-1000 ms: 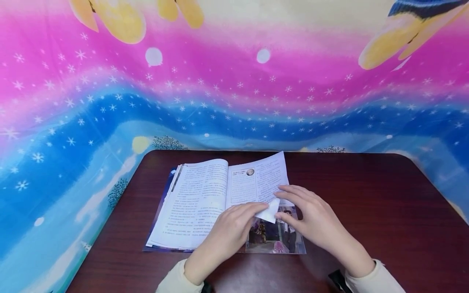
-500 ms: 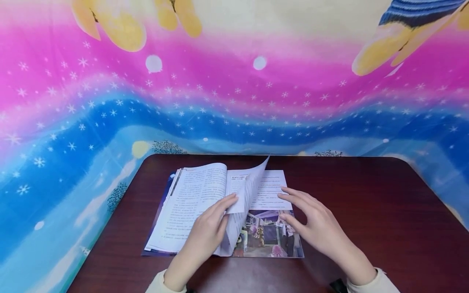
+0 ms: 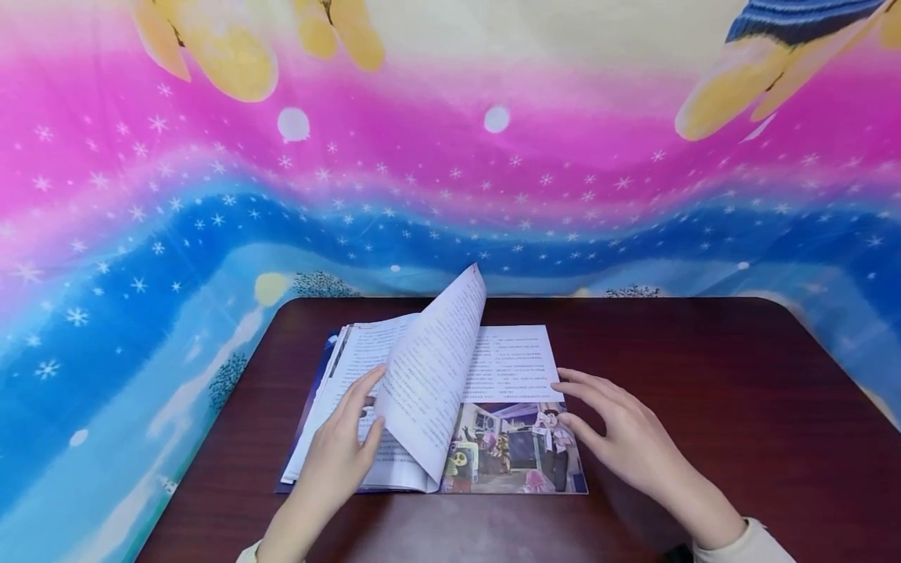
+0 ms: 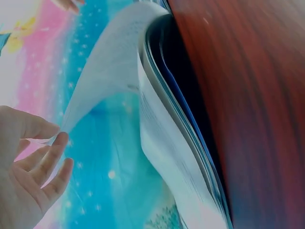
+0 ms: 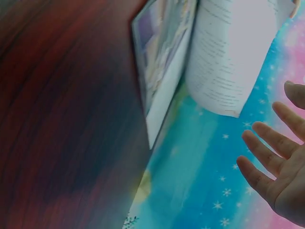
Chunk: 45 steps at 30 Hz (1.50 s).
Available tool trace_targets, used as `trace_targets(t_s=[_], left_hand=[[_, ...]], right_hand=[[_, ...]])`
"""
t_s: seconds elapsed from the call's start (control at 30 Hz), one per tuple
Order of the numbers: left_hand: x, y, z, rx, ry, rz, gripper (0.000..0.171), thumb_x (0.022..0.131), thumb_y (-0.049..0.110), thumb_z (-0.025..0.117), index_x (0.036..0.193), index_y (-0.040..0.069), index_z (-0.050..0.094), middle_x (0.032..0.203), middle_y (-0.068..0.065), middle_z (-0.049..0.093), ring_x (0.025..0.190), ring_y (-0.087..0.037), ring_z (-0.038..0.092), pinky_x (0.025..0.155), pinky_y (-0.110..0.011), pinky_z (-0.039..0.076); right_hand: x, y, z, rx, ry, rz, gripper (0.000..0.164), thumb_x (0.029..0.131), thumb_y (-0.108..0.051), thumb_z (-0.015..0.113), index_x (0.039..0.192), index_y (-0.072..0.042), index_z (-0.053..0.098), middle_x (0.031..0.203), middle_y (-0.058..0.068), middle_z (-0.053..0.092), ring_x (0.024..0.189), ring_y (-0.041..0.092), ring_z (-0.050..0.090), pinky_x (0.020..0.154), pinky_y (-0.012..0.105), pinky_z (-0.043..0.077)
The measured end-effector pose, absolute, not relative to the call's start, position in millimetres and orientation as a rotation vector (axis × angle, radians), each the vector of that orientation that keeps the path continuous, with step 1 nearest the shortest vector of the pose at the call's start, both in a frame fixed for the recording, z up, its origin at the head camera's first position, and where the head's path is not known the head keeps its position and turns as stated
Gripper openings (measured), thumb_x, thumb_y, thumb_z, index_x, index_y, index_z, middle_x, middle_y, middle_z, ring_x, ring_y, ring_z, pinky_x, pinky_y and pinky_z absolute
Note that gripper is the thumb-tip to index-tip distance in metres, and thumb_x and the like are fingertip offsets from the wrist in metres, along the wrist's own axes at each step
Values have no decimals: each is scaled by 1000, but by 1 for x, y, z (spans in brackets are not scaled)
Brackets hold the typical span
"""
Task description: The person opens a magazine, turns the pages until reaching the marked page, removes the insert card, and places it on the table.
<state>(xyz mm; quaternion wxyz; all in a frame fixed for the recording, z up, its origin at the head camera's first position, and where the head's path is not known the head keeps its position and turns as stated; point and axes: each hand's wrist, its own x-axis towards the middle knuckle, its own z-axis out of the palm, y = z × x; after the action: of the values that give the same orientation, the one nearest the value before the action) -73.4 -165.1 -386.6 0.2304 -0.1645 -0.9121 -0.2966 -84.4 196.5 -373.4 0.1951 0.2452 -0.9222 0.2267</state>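
Note:
An open magazine [image 3: 352, 344] lies on the dark wooden table. My left hand [image 3: 341, 442] pinches the edge of one raised page [image 3: 432, 375], which curves up from the spine and leans over the left pages. In the left wrist view, the thumb and fingertips of the left hand [image 4: 35, 162] meet on that page's edge. Beneath it, the right-hand page shows printed text above a colour picture [image 3: 521, 450]. My right hand [image 3: 626, 426] is beside the magazine's right edge, holding nothing; the right wrist view has its fingers [image 5: 267, 152] spread and apart from the paper.
The brown tabletop [image 3: 739, 407] extends right of the magazine. Behind the table hangs a pink and blue cloth [image 3: 450, 180] with snowflakes, meeting the table's back edge.
My left hand has carried the page from the right side leftward past the spine, uncovering the text and picture below. The right hand has drawn slightly right, off the page.

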Motion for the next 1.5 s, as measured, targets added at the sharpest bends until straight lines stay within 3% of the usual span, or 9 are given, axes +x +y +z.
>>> trace_targets(t_s=[0.23,0.4,0.6,0.87,1.27,1.37,1.5], left_hand=[[-72,-177,-393,-499,-2465,-821,63,78,-17,70,134,11,61,133,-4,61,87,-7,63,74,-33,56],[-71,-166,-394,-498,-2518,-838,54,82,-10,70,131,13,64,125,1,65,94,-6,63,83,-36,55],[-73,-159,-392,-483,-2526,-890,50,85,-3,73,131,15,64,128,5,63,98,-6,63,86,-36,54],[-73,-125,-392,-677,-2568,-986,36,89,14,74,124,17,67,130,8,63,116,-10,59,98,-37,49],[-76,-50,-389,-1032,-2579,-817,57,88,34,77,137,14,56,138,3,58,123,-12,56,100,-30,48],[-79,-40,-392,-1012,-2573,-790,60,89,29,76,141,13,52,138,1,58,122,-14,58,99,-29,48],[-81,-34,-396,-980,-2559,-778,53,92,11,69,142,11,50,134,-2,61,118,-15,60,98,-29,49]], right_hand=[[-89,199,-381,697,-2627,623,39,85,-19,79,123,-15,69,135,5,61,121,29,58,92,54,49],[-91,194,-391,662,-2728,687,39,90,-25,75,127,-16,67,132,5,62,121,27,58,94,53,49],[-93,190,-399,691,-2767,671,43,88,-17,76,128,-8,65,129,10,64,119,29,60,94,51,50],[-97,187,-400,714,-2741,684,41,89,-26,75,128,-16,66,127,1,66,117,23,61,93,49,51],[-97,186,-401,726,-2694,688,38,88,-24,76,124,-17,69,125,0,66,115,22,62,89,49,53],[-96,186,-401,724,-2687,695,37,88,-24,77,124,-18,69,125,0,67,115,23,62,90,49,53],[-96,185,-402,730,-2668,700,36,87,-23,77,123,-19,69,124,1,67,115,23,63,90,49,53]])
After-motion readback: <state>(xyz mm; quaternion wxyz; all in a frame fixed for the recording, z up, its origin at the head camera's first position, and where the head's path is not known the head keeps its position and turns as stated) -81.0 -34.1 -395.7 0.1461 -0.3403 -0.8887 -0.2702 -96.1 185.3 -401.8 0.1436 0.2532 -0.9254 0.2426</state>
